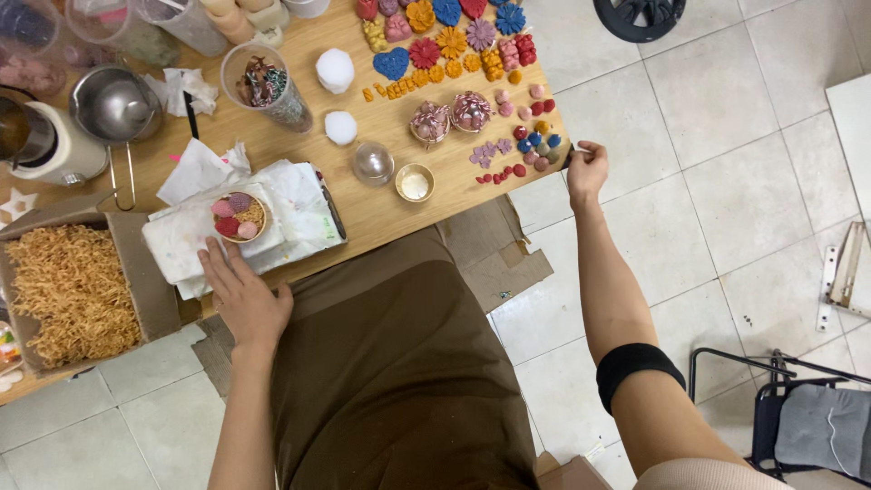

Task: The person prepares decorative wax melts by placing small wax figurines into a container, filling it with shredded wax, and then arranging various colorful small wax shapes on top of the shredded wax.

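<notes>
My left hand (241, 295) lies flat, fingers spread, on the near edge of a white paper-covered block (290, 213) on the wooden table (390, 213). A small round bowl (238, 216) of pink and red wax pieces sits on that block just beyond my fingers. My right hand (586, 169) is at the table's right corner, fingers pinched on a small dark thing at the edge; what it is I cannot tell. Beside it lie small red, blue and pink wax shapes (535, 141). My brown apron (390, 363) fills the lower middle.
Colourful wax flowers and hearts (445, 41) cover the far table. A clear dome (373, 163), a small gold tin (415, 182), two white pucks (336, 68), a plastic cup (268, 86), a metal pot (113, 107) and a box of shredded paper (68, 290) stand around. A folding chair (798, 417) is at the lower right.
</notes>
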